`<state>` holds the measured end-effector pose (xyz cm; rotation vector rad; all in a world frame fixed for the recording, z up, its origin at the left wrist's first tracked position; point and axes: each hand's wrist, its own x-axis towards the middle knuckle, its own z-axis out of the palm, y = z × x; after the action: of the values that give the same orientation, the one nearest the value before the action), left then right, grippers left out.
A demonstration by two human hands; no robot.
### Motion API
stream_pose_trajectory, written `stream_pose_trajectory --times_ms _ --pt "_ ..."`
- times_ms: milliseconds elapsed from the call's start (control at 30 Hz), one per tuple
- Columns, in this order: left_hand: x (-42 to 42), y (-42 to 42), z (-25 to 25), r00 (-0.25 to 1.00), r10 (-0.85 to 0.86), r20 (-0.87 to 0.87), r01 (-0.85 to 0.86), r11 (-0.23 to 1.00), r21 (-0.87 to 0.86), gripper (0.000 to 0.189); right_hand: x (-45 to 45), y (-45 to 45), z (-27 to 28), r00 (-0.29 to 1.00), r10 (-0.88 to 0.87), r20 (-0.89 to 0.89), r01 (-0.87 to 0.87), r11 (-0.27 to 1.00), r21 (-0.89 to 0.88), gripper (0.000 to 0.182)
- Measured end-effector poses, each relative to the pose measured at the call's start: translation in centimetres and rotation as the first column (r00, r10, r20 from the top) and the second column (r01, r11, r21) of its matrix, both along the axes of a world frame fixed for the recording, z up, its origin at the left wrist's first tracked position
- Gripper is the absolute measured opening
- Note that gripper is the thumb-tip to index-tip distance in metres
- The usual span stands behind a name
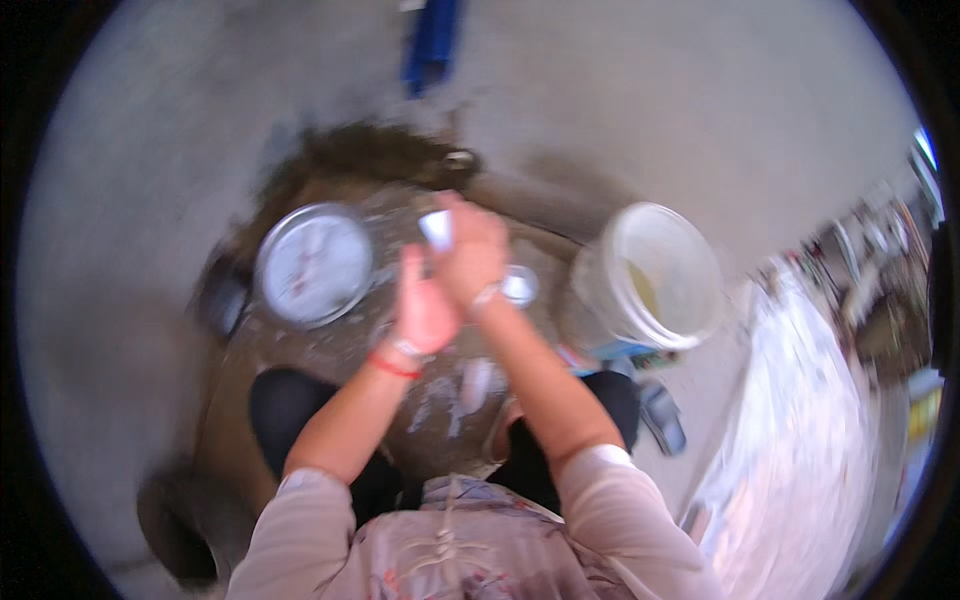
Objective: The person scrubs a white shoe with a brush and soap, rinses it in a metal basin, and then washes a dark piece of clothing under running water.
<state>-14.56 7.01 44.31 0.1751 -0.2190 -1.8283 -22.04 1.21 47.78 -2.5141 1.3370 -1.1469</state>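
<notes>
My right hand [476, 244] is closed on a small white object [436, 229], too blurred to name. Just below and left of it, my left hand [426, 307] has its palm turned up with the thumb raised; it appears to hold nothing. Both hands are over a wet, brown surface [315, 349] between my knees. Left of them lies a round metal basin [315, 264] with whitish contents. A small round white item [519, 286] sits beside my right wrist. Nearer me, a pale elongated thing [475, 384] lies among white smears.
To the right stands a translucent plastic bucket [660, 277] with some yellowish content. A grey slipper [663, 418] lies below it. White sheeting [787, 450] spreads at the far right, with clutter beyond. A blue object [433, 45] is at the top, and a dark rounded object [176, 525] at lower left.
</notes>
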Motion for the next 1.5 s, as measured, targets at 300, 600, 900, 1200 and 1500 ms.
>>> stream_pose_trajectory --times_ms 300,600,900,1200,1500 --pt "1.2 0.6 -2.3 0.996 -0.085 0.022 0.085 0.996 -0.002 0.066 -0.3 -1.0 -1.3 0.986 -0.027 0.167 0.015 0.997 0.075 0.056" --pt "1.8 -0.1 -2.3 0.962 -0.272 0.035 0.272 0.928 -0.255 0.074 -0.4 -2.3 -0.7 0.927 -0.227 0.297 0.157 0.958 0.242 0.056" --pt "-0.3 1.3 0.2 0.982 -0.115 0.153 0.110 0.993 0.038 0.078 -2.0 -2.1 -0.9 0.920 -0.255 0.298 0.194 0.956 0.221 0.051" --pt "1.0 1.1 -0.3 0.971 -0.115 0.210 0.093 0.990 0.110 0.086 -1.3 -2.5 -0.9 0.937 -0.185 0.295 0.130 0.972 0.197 0.048" --pt "2.2 0.3 -1.1 0.982 -0.137 0.133 0.147 0.987 -0.066 0.089 0.2 -2.0 -1.0 0.979 -0.001 0.202 0.006 1.000 -0.024 0.049"
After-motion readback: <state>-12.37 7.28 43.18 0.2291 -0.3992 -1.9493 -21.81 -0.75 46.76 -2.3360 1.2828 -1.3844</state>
